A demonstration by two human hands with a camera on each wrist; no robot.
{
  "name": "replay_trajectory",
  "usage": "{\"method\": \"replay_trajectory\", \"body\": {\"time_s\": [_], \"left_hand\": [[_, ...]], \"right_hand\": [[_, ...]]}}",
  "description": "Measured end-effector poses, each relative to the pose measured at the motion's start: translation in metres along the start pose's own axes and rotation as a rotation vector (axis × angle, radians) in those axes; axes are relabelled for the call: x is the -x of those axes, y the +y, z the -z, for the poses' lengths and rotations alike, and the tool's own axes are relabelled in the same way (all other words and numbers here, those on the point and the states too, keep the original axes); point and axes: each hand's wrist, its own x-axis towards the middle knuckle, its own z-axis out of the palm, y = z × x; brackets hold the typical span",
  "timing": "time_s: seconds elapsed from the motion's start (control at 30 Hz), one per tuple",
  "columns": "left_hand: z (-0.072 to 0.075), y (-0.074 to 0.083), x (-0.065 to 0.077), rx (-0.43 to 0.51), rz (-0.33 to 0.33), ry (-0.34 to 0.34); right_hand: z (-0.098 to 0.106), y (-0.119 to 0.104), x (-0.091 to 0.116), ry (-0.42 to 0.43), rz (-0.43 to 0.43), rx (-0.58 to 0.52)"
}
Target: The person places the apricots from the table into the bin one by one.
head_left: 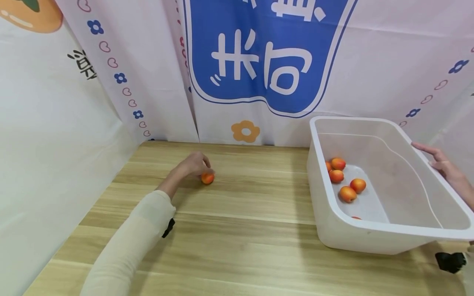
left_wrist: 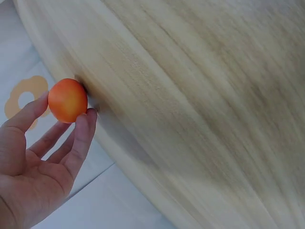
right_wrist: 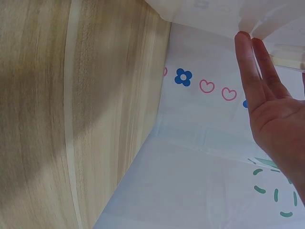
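Between thumb and fingertips, my left hand [head_left: 196, 163] pinches a small, round orange-red fruit [head_left: 207, 178] on or just above the wooden table. The left wrist view shows the fruit [left_wrist: 67, 100] smooth and glossy, with the thumb on one side and fingers on the other. At the right stands a deep white plastic bin [head_left: 370, 227]. Several similar fruits [head_left: 347, 194] lie along its left side, one partly hidden by the near rim. Straight fingers of my right hand [head_left: 446, 166] touch the bin's right rim; in the right wrist view they rest against its outer wall [right_wrist: 214, 16].
The wood-grain table [head_left: 237, 246] runs back to a printed cloth [head_left: 214, 123] with a blue sign and an orange flower. White sheeting [head_left: 44, 156] hangs along the left side. The bin's high walls stand on the table's right part.
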Motion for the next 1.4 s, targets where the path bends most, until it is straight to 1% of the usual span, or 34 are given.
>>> {"method": "replay_trajectory", "body": {"time_s": [0.2,0.47,0.63,0.77,0.97,1.03,1.27,1.4], "left_hand": [[0.002,-0.001,0.000,0.012,-0.083,-0.009],[0.001,0.000,0.002,0.060,-0.144,-0.006],[0.000,0.000,-0.001,0.076,-0.173,0.010],[-0.001,0.002,-0.002,0.080,-0.178,0.019],[0.002,0.005,-0.003,0.084,-0.182,0.025],[0.002,0.007,-0.004,0.081,-0.195,0.030],[0.003,0.014,-0.004,0.097,-0.210,0.054],[0.002,0.019,-0.005,0.096,-0.236,0.070]], "right_hand": [[-0.002,0.001,0.001,0.019,-0.016,-0.023],[0.003,0.003,-0.001,-0.048,0.021,-0.129],[0.003,0.003,0.000,-0.040,0.023,-0.081],[0.000,0.001,0.000,-0.026,0.020,-0.060],[-0.005,0.000,0.001,0.015,-0.004,-0.085],[-0.005,0.000,0.000,0.014,0.001,-0.090],[0.000,0.001,-0.002,-0.038,0.029,-0.105],[-0.001,0.001,-0.001,-0.012,0.010,-0.096]]}}
